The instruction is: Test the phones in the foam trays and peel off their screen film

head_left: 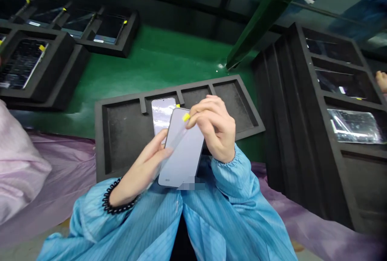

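My left hand [151,160] grips a smartphone [185,154] along its left edge, thumb on its pale front face. The phone is tilted over the near side of a black foam tray [123,99]. A yellow tab [186,117] sits at the phone's top right corner, with clear film running down from it across the face. My right hand [213,126] is closed, thumb and forefinger pinching that tab. Behind the held phone, a second phone [163,111] with a bright screen lies in a tray compartment, partly hidden.
At the left stand black foam trays [68,57] holding dark panels with yellow tabs. A tall stack of foam trays [281,103] rises at the right, panels in its top tray. A green post [256,31] stands on the green bench [157,55]. Someone's pink sleeve [21,164] is at the left.
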`<state>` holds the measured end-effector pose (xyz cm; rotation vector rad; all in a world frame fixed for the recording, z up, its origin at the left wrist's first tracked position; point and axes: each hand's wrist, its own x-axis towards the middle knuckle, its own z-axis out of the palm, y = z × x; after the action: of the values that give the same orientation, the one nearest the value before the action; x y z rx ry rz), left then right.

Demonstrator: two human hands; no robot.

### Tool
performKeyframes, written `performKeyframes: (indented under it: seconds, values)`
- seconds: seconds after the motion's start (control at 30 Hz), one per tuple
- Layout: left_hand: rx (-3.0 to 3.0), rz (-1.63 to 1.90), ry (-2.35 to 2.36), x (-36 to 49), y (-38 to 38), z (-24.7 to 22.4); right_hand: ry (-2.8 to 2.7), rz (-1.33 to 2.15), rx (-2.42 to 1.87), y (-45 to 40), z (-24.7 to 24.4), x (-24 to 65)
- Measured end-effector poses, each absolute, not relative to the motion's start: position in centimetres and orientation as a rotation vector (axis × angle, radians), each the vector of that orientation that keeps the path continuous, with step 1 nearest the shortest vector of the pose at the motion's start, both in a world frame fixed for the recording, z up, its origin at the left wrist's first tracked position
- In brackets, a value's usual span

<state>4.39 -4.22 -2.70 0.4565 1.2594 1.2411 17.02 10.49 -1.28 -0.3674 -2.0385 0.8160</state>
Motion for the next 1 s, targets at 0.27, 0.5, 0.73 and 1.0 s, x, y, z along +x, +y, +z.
performKeyframes:
  seconds: [0.27, 0.5, 0.73, 1.0]
  values:
    - [0.218, 1.191, 0.732, 2.6, -3.4, 0.7, -1.930, 1.171, -0.493, 10.6, -2.8, 16.0]
    - [0.258, 1.189, 0.759, 2.7, -3.8, 0.9, -1.838, 1.209, -0.394, 10.6, -2.8, 15.6]
    - [0.311, 1.179, 0.806, 2.8, -4.0, 0.9, -1.843, 1.115, -0.453, 10.2, -2.6, 15.6]
    - [0.325, 1.179, 0.855, 2.8, -3.8, 1.5, -1.852, 1.113, -0.561, 10.3, -2.7, 15.6]
